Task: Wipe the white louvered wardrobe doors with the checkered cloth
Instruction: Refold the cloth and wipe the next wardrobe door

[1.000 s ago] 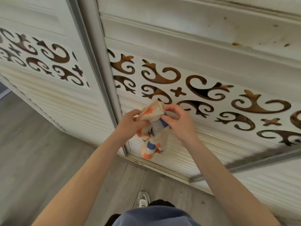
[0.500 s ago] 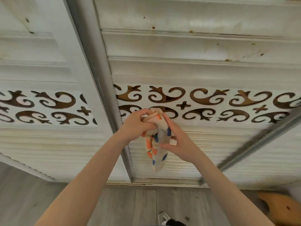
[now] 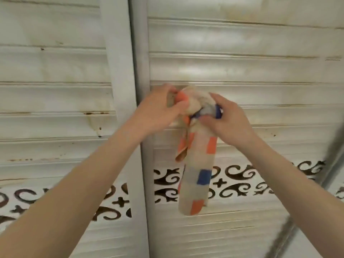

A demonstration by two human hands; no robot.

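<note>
The checkered cloth (image 3: 197,164), beige with orange and blue squares, is bunched at the top and hangs down in a long strip in front of the right wardrobe door (image 3: 242,67). My left hand (image 3: 158,110) grips the bunched top from the left. My right hand (image 3: 229,121) pinches it from the right. Both hands are up against the wide white slats of the right door, just right of the vertical frame (image 3: 130,90) between the doors. The left door (image 3: 52,101) has stained slats.
A band of dark scroll cut-outs (image 3: 238,175) runs across both doors below the hands, with finer louvers (image 3: 214,231) underneath. A grey metal rail (image 3: 290,224) slants at the lower right.
The view has tilted up the doors, so the cut-out band now lies below the hands. Both hands have lifted the cloth onto the wide upper slats and keep bunching it.
</note>
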